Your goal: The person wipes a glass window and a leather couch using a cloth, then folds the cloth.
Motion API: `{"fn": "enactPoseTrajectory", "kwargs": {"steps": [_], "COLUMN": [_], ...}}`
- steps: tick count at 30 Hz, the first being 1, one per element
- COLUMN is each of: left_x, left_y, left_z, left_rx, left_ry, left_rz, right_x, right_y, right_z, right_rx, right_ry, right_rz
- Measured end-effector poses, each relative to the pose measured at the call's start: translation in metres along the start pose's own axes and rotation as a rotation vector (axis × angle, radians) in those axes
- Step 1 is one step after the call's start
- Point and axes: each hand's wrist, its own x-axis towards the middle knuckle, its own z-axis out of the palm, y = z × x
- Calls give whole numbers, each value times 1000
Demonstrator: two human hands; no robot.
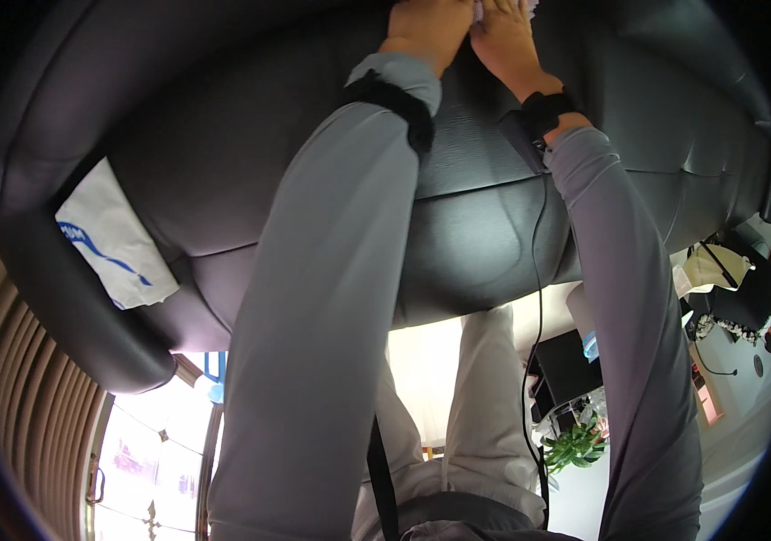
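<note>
At the top edge of the view, my left hand [431, 28] and my right hand [507, 42] are close together over a black leather sofa [473, 145]. A small pale pinkish cloth [478, 11] shows between them and past the fingers of my right hand, which presses on it and holds it. The fingers of my left hand are cut off by the frame, so its grip is hidden. Both arms stretch forward in grey sleeves, with a black strap around each wrist.
A white bag [118, 237] with blue print lies on the sofa beside its left armrest [88, 324]. A black cable [539, 270] hangs from my right wrist. Behind me are a brown curtain [34, 358], a bright glazed door [149, 466] and a green potted plant [573, 446].
</note>
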Motion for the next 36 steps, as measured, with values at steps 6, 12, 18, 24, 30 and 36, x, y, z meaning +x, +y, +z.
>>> {"fn": "enactPoseTrajectory", "kwargs": {"steps": [6, 12, 18, 24, 30, 36], "left_x": [-55, -95, -152, -260, -382, -466], "left_y": [-80, -117, -99, -19, 93, 157], "left_z": [-75, -121, -114, -117, -140, -148], "left_rx": [-20, -28, -194, -267, -294, -267], "left_ry": [-140, -300, -85, -112, -389, -589], "left_rz": [8, -24, -166, -246, -381, -380], "right_x": [22, 25, -16, -148, -305, -404], "right_y": [-102, -169, -207, -254, -270, -265], "right_z": [25, 28, 17, -20, -73, -101], "right_rx": [-101, -94, 178, 286, 415, 427], "right_ry": [44, -89, 111, -169, -483, -715], "right_rz": [-95, -71, -44, 211, 294, 210]}}
